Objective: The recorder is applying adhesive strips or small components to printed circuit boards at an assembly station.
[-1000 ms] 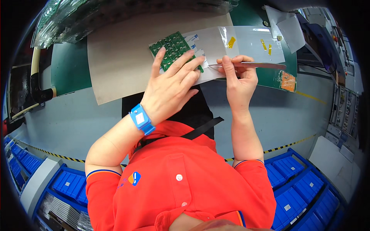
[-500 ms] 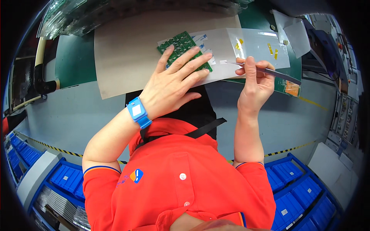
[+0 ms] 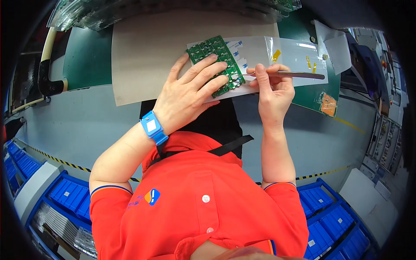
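A green circuit board [image 3: 219, 48] lies slanted on a pale backing sheet [image 3: 255, 45] with white stickers at the board's right side. Across its lower left part rests my left hand [image 3: 182, 89], fingers stretched out and spread, pressing on the board without gripping it. My right hand [image 3: 276, 93] pinches metal tweezers [image 3: 310, 75] between thumb and fingers. The tweezers' tips reach over the board's right edge, near small whitish patches. Whether the tips hold a piece of sticker is too small to tell.
Under the sheet lies a beige mat [image 3: 143, 56] on a green bench [image 3: 86, 56]. Yellow tape pieces [image 3: 276, 55] stick to a clear film at the right. Clear plastic packaging [image 3: 173, 15] stands along the back. An orange label [image 3: 328, 105] sits at the bench's right corner.
My right hand has moved left, bringing the tweezers from a small white piece on the sheet to the board's edge. The board has turned slightly under my left hand, whose fingers have shifted left.
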Available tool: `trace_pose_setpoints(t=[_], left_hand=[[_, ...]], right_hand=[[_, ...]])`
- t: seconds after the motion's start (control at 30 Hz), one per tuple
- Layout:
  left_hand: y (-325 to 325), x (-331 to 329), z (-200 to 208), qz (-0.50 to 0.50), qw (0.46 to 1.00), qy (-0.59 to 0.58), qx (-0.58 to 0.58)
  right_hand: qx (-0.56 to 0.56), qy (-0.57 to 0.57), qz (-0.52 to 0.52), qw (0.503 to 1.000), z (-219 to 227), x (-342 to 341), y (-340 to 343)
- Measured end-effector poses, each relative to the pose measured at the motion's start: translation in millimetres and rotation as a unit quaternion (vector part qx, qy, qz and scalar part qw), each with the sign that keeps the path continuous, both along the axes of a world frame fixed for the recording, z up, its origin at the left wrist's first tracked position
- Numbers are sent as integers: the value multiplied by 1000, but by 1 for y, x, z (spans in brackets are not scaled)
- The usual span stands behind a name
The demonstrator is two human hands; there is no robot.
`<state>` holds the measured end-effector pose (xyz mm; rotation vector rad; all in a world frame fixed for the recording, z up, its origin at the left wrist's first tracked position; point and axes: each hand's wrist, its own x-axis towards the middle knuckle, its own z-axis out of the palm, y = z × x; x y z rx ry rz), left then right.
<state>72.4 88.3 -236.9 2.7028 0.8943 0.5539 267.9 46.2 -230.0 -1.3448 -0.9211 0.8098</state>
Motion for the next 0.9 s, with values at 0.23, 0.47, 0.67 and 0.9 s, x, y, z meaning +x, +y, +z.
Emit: trace_pose_setpoints(t=[0.23, 0.47, 0.67, 0.9], left_hand=[[-1, 0, 0, 6, 1000, 2, -2], [-1, 1, -2, 10, 1000, 3, 2], [-3, 6, 2, 23, 1000, 5, 16], [0, 12, 0, 31, 999, 2, 45]], right_hand=[[-4, -20, -1, 1000, -1, -1, 0], [1, -42, 0, 999, -4, -2, -1], [22, -99, 4, 995, -16, 2, -2], [80, -64, -79, 992, 0, 15, -5]])
